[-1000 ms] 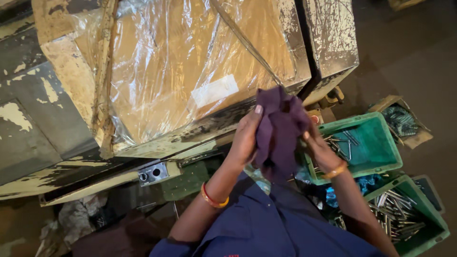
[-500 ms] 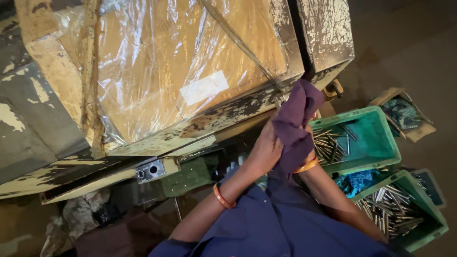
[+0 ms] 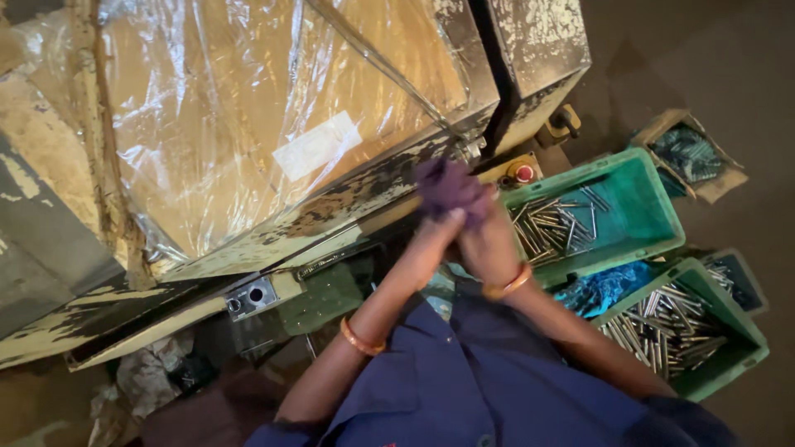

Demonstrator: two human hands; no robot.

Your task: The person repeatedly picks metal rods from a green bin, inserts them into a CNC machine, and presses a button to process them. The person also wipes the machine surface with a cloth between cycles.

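A big machine (image 3: 273,141) covered with clear plastic sheet (image 3: 207,108) fills the upper left. On the floor at the right stand two green crates (image 3: 646,223), both holding metal pins (image 3: 551,228), with a blue bag (image 3: 609,285) between them. In the middle, the left hand (image 3: 431,244) and the right hand (image 3: 489,244) press together, fingers clenched around a purple cloth (image 3: 447,186), just beside the machine's edge and a red button (image 3: 524,173).

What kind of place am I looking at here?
Likely a metalworking workshop: green plastic crates hold loose metal pins, beside a worn, paint-chipped machine draped in clear plastic sheet, with a red push button.
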